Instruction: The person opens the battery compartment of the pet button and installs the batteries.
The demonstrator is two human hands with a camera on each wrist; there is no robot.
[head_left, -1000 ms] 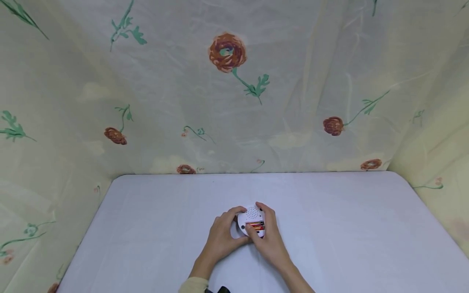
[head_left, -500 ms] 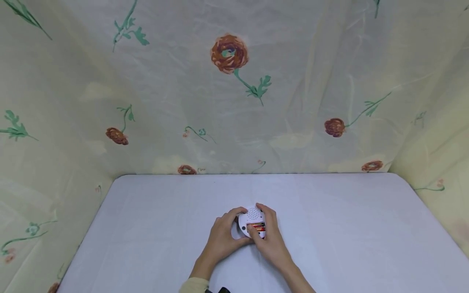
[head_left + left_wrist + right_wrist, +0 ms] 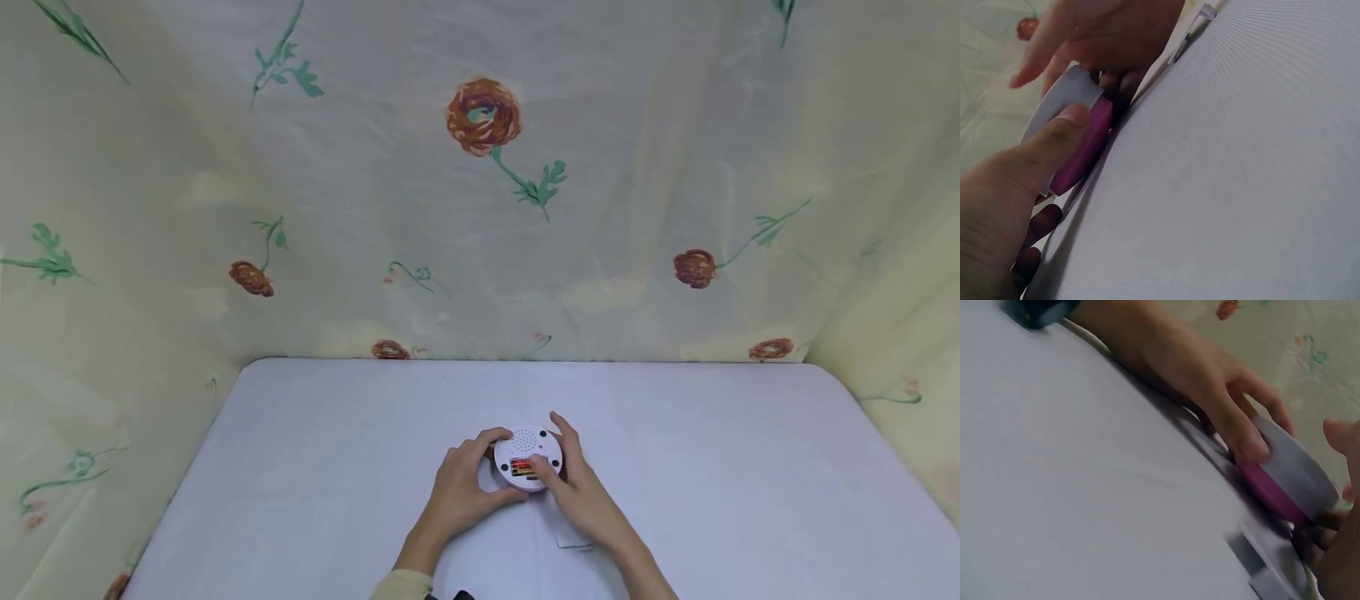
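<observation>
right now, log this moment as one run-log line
left hand: holds round device | right hand: fingers at its rim, thumb over batteries | small white piece: on table nearby

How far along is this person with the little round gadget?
Done, apparently: batteries sit in the round device. In hand: the left hand holds it; the right hand has its thumb over the batteries. Left, probably: covering those exposed batteries; a pale piece on the table is perhaps a cover.

The white table (image 3: 337, 425) has rounded far corners and a plain surface. A small white piece (image 3: 574, 542) lies directly on it; whether the round device (image 3: 528, 452) also rests there is unclear.
</observation>
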